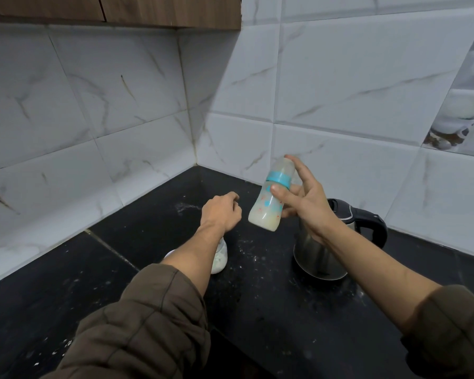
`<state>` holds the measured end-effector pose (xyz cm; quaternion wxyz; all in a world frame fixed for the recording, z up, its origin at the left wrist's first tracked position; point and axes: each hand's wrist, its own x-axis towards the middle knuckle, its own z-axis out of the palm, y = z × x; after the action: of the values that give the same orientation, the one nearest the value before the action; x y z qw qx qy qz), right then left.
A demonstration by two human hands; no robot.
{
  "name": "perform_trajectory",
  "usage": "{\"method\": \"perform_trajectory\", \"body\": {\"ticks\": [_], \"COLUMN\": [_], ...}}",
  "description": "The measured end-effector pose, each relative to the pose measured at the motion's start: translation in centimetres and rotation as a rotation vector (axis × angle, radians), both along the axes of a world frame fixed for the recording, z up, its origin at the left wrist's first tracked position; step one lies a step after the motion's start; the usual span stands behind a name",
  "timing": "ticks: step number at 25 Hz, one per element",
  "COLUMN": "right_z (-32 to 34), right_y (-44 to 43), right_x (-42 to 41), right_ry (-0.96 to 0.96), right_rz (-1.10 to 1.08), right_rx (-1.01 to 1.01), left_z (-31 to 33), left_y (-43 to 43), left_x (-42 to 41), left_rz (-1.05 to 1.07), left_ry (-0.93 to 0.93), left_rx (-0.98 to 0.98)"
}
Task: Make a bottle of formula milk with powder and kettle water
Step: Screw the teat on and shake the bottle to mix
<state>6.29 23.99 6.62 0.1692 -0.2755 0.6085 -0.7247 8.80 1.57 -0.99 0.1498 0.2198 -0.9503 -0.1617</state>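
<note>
My right hand (pixel 303 199) holds a baby bottle (pixel 271 198) in the air, tilted, with its capped top up and away from me. The bottle has a blue ring, a clear cap and whitish milk in its lower part. My thumb presses its side and my forefinger rests on the cap. My left hand (pixel 222 212) hovers to the left of the bottle, fingers curled in, holding nothing. Below my left forearm stands a small container of white powder (pixel 220 259), partly hidden. A steel kettle (pixel 323 258) with a black handle sits under my right wrist.
The black stone counter (pixel 271 310) is speckled with spilled white powder. White marbled tiles form a corner behind it at left and back. A wooden cabinet (pixel 121 9) hangs above at the top left.
</note>
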Motion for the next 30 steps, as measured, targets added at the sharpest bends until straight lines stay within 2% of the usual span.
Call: {"method": "perform_trajectory", "body": {"ticks": [3, 5, 10, 12, 16, 18, 22, 24, 27, 30], "right_z": [0.5, 0.3, -0.2, -0.1, 0.1, -0.3, -0.4, -0.2, 0.3, 0.2], "right_y": [-0.7, -1.0, -0.5, -0.6, -1.2, -1.1, -0.9, -1.2, -1.8, -1.8], "right_x": [-0.9, -1.2, 0.7, 0.4, -1.3, -0.9, 0.9, 0.6, -0.7, -0.6], "right_ry": [-0.233, -0.306, -0.056, -0.070, -0.302, -0.274, -0.080, -0.101, -0.292, -0.289], "right_rz": [-0.228, -0.268, 0.079, 0.038, -0.196, -0.142, 0.079, 0.011, -0.194, -0.143], "right_rx": [-0.216, -0.257, 0.046, -0.015, -0.263, -0.191, 0.073, -0.005, -0.235, -0.199], "left_z": [-0.1, -0.1, 0.2, 0.2, -0.1, -0.1, 0.2, 0.2, 0.1, -0.2], "left_y": [0.1, 0.2, 0.2, 0.1, -0.4, -0.5, -0.4, -0.3, -0.2, -0.3], "left_x": [0.1, 0.2, 0.3, 0.4, 0.7, 0.8, 0.5, 0.3, 0.3, 0.3], "left_rz": [0.001, 0.006, -0.004, -0.002, 0.018, 0.019, 0.007, -0.001, 0.010, 0.010], "left_ry": [0.001, 0.002, -0.012, -0.008, 0.002, 0.004, -0.007, -0.007, 0.003, -0.003], "left_rx": [0.000, -0.005, -0.002, -0.005, 0.006, 0.002, 0.001, -0.005, -0.012, -0.008]}}
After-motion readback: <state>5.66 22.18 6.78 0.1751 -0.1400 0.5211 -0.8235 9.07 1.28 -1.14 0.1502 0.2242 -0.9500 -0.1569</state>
